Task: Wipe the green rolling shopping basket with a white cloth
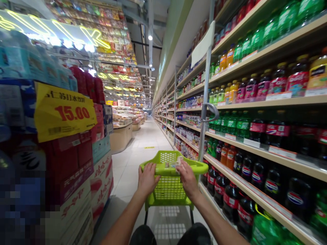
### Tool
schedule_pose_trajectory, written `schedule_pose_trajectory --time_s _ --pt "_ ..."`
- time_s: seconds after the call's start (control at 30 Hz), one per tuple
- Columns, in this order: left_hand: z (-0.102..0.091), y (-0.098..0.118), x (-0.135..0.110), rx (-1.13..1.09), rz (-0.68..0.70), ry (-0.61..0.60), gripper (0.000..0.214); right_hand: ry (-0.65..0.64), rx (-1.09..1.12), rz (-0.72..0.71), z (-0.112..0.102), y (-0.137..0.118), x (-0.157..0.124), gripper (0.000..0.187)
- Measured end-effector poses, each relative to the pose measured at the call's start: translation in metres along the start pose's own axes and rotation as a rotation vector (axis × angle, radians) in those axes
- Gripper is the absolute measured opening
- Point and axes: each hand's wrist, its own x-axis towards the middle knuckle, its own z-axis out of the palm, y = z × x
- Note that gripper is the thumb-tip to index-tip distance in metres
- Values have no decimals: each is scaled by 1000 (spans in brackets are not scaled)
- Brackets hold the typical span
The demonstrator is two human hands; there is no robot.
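A green plastic shopping cart (170, 190) stands in front of me, its rounded handle (199, 168) nearest my body. Over the handle's left part, my left hand (148, 178) is closed with its fingers curled across the top. My right hand (187, 178) is closed at the handle's right part, pinching a crumpled whitish tissue or piece of paper (179, 161) against it. How firmly the right fingers also grip the handle is partly hidden. No goods show through the cart's mesh wall.
To the right, tall shelves (237, 139) carry bottled drinks along the aisle. Stacked drink cartons (102, 183) stand close on the left, with a yellow price sign (66, 112). Farther ahead are wooden display bins (121, 137). A tiled floor (145, 131) runs straight ahead between them.
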Motion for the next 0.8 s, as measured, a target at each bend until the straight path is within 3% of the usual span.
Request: schedule_pose_trajectory --time_s 0.07,0.13,0.33,0.6,0.8 --pt "-1 -2 -1 7 4 7 43 -11 31 -107 12 -22 1 36" --pt "-1 -4 -1 7 8 7 43 -13 30 -139 18 -27 3 37" --pt "0 -12 2 -11 -5 -16 43 73 -72 125 1 24 3 42" --pt "-5 -6 4 -8 -16 22 34 -23 -35 21 14 10 4 44" --pt "1 28 1 32 -30 15 34 -63 -33 138 6 58 21 41"
